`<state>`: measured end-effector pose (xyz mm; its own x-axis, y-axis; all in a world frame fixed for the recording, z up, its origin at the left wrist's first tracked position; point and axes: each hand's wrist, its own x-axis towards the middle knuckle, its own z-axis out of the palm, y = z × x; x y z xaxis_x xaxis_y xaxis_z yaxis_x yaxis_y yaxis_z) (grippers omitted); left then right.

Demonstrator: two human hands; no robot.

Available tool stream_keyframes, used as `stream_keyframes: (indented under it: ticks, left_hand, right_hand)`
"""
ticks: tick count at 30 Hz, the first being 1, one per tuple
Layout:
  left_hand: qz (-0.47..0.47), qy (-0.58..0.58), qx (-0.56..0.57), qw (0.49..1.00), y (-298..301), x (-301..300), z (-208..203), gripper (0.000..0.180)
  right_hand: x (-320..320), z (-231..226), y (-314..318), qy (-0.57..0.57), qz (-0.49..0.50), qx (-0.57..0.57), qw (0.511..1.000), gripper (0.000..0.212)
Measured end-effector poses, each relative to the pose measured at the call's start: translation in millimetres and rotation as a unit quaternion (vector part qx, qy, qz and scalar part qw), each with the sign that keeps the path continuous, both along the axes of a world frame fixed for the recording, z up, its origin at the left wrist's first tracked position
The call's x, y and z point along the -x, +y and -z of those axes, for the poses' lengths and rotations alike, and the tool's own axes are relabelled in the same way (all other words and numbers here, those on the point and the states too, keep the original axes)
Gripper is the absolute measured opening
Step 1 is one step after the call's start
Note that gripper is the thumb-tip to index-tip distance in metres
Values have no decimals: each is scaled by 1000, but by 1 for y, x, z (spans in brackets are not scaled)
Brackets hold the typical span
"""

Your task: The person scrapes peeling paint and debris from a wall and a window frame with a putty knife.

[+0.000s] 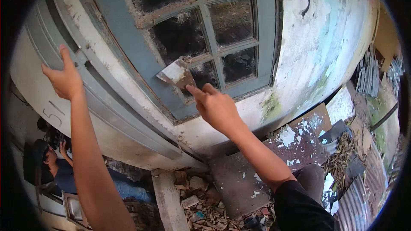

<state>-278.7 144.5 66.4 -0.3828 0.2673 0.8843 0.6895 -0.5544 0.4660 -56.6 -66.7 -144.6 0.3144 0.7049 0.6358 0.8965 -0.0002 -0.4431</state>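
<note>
My right hand [216, 107] is closed around a wide scraper [174, 72], its index finger stretched along the tool. The scraper's pale, paint-smeared blade lies against the lower left part of a blue-grey window frame [147, 62]; the handle is mostly hidden by my fingers. Dusty dark panes [179, 34] sit between the frame's bars, and the paint beside them looks rough and worn. My left hand [65, 77] has its thumb and fingers apart and rests at a grey shutter-like panel [111, 90] left of the window, with no tool in it.
Right of the window runs a stained, peeling wall [321, 30]. Below lies a brown board [237, 184] strewn with paint flakes, beside leaf litter and corrugated sheets [357, 203]. A concrete post [167, 196] stands near rubble. Another person [64, 173] is at lower left, holding a camera.
</note>
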Motion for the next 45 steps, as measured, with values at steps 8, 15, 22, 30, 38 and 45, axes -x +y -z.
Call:
stream_keyframes:
  ticks: [8, 15, 22, 30, 38, 45]
  left_hand:
    - [-9, -2, 10, 1000, -4, -2, 0, 99]
    - [-33, 4, 7, 999, -5, -2, -1, 96]
    - [-6, 2, 6, 1000, -8, -4, 0, 98]
    - [0, 1, 7, 1000, -4, -2, 1, 101]
    - [19, -3, 11, 1000, -11, -6, 0, 99]
    - [-14, -3, 4, 1000, -6, -5, 0, 97]
  right_hand:
    - [-6, 6, -26, -6, -79, 32, 996, 43]
    - [-23, 54, -41, 72, 29, -5, 997, 42]
    - [-27, 109, 4, 76, 43, -114, 990, 52]
    - [-16, 125, 21, 117, 56, -165, 978, 61]
    - [20, 125, 37, 75, 8, -83, 994, 64]
    - [26, 137, 19, 48, 12, -15, 999, 59]
